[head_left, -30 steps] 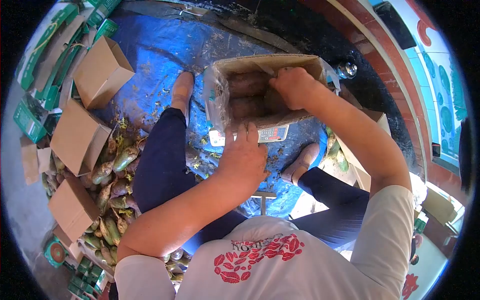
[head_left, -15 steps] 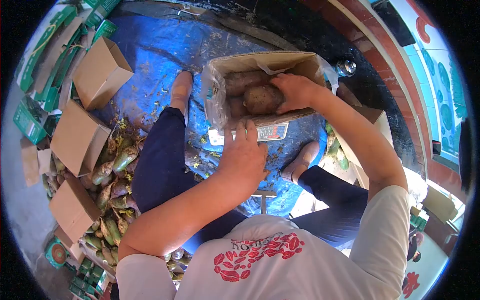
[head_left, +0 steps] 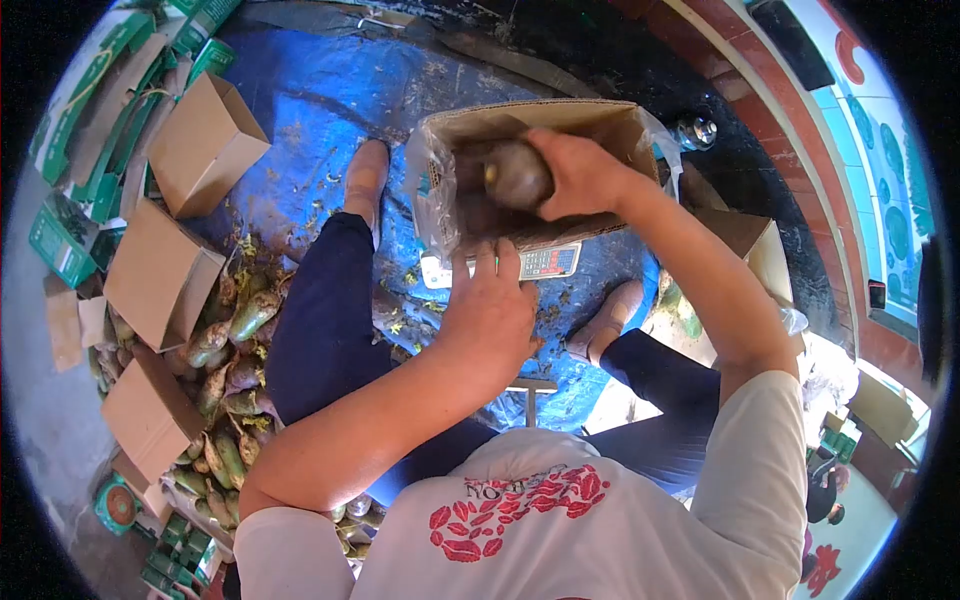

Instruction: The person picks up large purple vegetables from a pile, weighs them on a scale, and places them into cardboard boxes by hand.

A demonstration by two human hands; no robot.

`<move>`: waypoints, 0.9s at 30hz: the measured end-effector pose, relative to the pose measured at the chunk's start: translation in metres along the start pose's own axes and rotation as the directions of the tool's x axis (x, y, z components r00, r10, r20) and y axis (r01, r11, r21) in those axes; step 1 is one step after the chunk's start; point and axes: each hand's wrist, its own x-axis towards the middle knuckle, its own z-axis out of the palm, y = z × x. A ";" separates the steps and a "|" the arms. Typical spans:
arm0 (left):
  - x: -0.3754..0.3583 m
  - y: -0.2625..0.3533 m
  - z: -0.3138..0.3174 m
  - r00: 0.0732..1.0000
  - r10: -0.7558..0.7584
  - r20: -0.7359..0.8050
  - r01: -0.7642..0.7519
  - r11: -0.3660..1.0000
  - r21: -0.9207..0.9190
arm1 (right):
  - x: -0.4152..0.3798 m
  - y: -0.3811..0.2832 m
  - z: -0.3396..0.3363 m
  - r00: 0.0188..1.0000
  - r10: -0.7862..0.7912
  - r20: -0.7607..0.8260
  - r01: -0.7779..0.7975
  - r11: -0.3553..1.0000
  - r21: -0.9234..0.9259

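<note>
My right hand point(head_left: 578, 175) is wrapped round a large brown root vegetable point(head_left: 518, 176), held inside the open cardboard box point(head_left: 560, 112). Other roots lie in shadow below it, hard to make out. Clear plastic lining point(head_left: 437, 215) hangs over the box's left side. My left hand point(head_left: 488, 310) rests at the near edge of the box, its fingers spread over the rim, holding nothing. Under the box, a white scale point(head_left: 548, 262) shows its keypad at the near side.
Blue tarp point(head_left: 300, 110) covers the floor under my feet. To the left are open cardboard boxes point(head_left: 205, 145) and a heap of long green and purple roots point(head_left: 230, 460). A shiny metal object point(head_left: 697, 133) stands right of the box. Another carton point(head_left: 765, 260) is at the right.
My right hand has lifted the root and moved slightly up and left with it, turning it. My left hand has stayed at the box's near edge.
</note>
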 end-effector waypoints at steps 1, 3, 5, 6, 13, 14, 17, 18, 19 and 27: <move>0.000 0.000 -0.001 1.000 0.001 0.010 -0.001 1.000 -0.004 | -0.003 -0.006 -0.011 0.998 0.016 -0.054 -0.007 0.987 0.161; 0.001 0.000 -0.003 1.000 -0.008 0.025 0.008 1.000 -0.009 | -0.013 -0.017 -0.035 0.985 0.078 -0.155 0.003 0.887 0.462; 0.001 0.000 -0.004 0.999 -0.012 0.032 0.013 1.000 -0.006 | -0.025 -0.015 -0.036 0.972 0.157 -0.173 -0.008 0.763 0.647; 0.001 0.001 -0.003 0.999 -0.013 0.033 0.013 1.000 -0.002 | -0.032 -0.012 -0.035 0.964 0.198 -0.175 -0.009 0.685 0.728; 0.000 0.003 -0.004 0.999 0.018 0.048 -0.018 1.000 0.004 | -0.051 0.025 -0.022 0.993 0.118 0.024 -0.117 0.904 0.410; 0.000 0.004 -0.005 0.999 0.014 0.050 -0.014 1.000 0.009 | -0.050 0.026 -0.017 0.993 0.083 0.080 -0.097 0.976 0.195; 0.001 0.003 -0.006 0.999 -0.001 0.037 0.001 1.000 0.011 | -0.039 0.014 0.000 0.995 0.012 0.104 0.003 0.990 -0.142; 0.000 0.004 -0.004 1.000 0.000 0.030 0.000 1.000 0.007 | -0.035 0.012 0.004 0.992 -0.004 0.127 0.036 0.968 -0.248; 0.000 0.004 -0.002 1.000 0.001 0.023 -0.001 1.000 0.003 | -0.030 0.008 0.008 0.987 0.038 0.159 0.009 0.960 -0.280; 0.001 -0.003 -0.005 0.998 0.056 -0.012 -0.057 0.998 -0.029 | -0.003 0.008 0.031 0.944 0.145 0.295 -0.017 0.918 -0.397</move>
